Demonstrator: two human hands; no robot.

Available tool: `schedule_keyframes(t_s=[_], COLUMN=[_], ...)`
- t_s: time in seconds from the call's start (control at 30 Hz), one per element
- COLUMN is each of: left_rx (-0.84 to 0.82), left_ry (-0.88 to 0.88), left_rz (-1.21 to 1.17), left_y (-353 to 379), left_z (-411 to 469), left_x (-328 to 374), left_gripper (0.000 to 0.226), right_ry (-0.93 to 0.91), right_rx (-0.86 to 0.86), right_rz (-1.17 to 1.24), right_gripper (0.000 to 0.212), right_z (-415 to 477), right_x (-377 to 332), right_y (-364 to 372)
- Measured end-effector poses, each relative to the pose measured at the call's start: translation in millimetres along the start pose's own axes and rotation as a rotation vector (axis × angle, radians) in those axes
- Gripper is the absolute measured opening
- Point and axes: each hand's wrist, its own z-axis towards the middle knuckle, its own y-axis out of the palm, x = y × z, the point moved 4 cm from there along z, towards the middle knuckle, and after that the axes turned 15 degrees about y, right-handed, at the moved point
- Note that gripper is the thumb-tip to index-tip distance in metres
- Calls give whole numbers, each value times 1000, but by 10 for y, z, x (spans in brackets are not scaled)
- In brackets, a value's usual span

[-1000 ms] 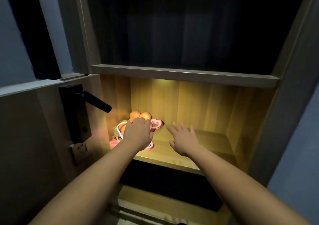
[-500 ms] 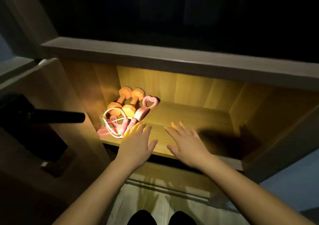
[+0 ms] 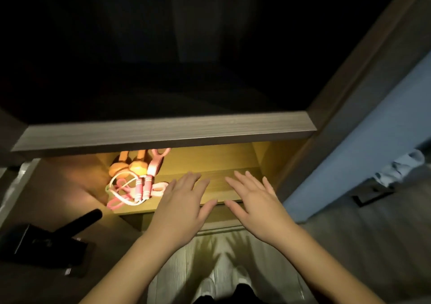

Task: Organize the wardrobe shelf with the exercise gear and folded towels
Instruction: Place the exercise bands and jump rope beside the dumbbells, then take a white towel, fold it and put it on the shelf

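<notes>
A lit wooden wardrobe shelf (image 3: 217,187) holds exercise gear at its left end: two orange dumbbells (image 3: 130,165), a pink hand gripper (image 3: 155,163) and a coiled pink and white jump rope (image 3: 130,190). My left hand (image 3: 182,203) hovers flat over the shelf's front edge, just right of the rope, fingers straight and holding nothing. My right hand (image 3: 254,201) lies beside it, also spread flat and empty. No towels are in view.
A grey board (image 3: 163,131) overhangs the shelf and hides the dumbbells' far ends. An open door with a black lever handle (image 3: 81,219) stands at the left. A blue wall (image 3: 363,140) and a grey cloth (image 3: 396,168) are at the right. Pale floor lies below.
My left hand has let go of the gear and drawn back to the shelf's front edge. The view has tilted downward, so the upper board now covers more of the shelf.
</notes>
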Motion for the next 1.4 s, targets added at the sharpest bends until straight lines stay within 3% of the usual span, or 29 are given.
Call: schedule_keyframes(t_s=[0.13, 0.33, 0.53, 0.77, 1.4], left_rx=[30, -66, -98, -206, -256], left_ry=[179, 420, 603, 629, 679], left_rz=[80, 120, 111, 78, -103], left_y=[-13, 279, 657, 1062, 1834], left_z=[231, 781, 1407, 2117, 4153], left_x=[421, 1193, 2106, 3096, 4862], left_gripper=[67, 72, 78, 67, 61], right_ry=[194, 565, 791, 927, 1060], right_rx=[152, 261, 373, 367, 354], right_rz=[62, 76, 174, 306, 242], right_gripper=[58, 63, 67, 65, 66], right_z=[-332, -753, -1122, -1289, -1028], right_x=[319, 1189, 2202, 3386, 5785], right_y=[-186, -279, -393, -609, -1382])
